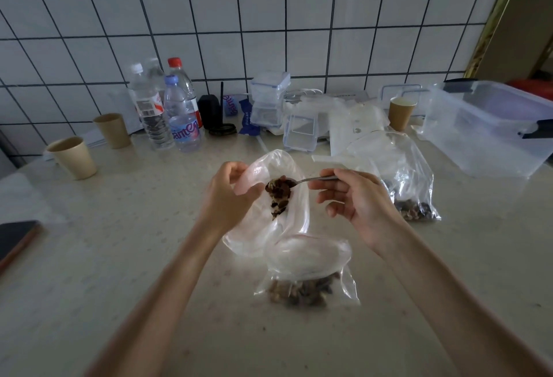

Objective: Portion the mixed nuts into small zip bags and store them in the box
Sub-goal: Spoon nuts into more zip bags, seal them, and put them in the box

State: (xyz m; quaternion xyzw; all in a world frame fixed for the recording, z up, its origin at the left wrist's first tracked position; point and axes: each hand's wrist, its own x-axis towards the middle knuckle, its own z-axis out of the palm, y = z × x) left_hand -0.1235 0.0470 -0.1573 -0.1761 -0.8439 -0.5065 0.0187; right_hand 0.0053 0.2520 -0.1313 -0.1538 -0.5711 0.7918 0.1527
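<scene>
While left hand [227, 194] pinches small zip bag [269, 206] mouth open, right hand [356, 200] grips spoon [302, 181], tipping nuts [278, 194] in. Filled bag [308, 281] just below; clear box [490, 131] far right of it.

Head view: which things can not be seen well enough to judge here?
- Nut kinds on the spoon: too small and dark.
- Left hand fingertips: hidden in the fold of the bag it grips.
- Box: cut off by the right edge; its contents are unclear through the cloudy wall.
- Phone: cut off by the left edge.
- Bottle label: blurred, only partly readable.
</scene>
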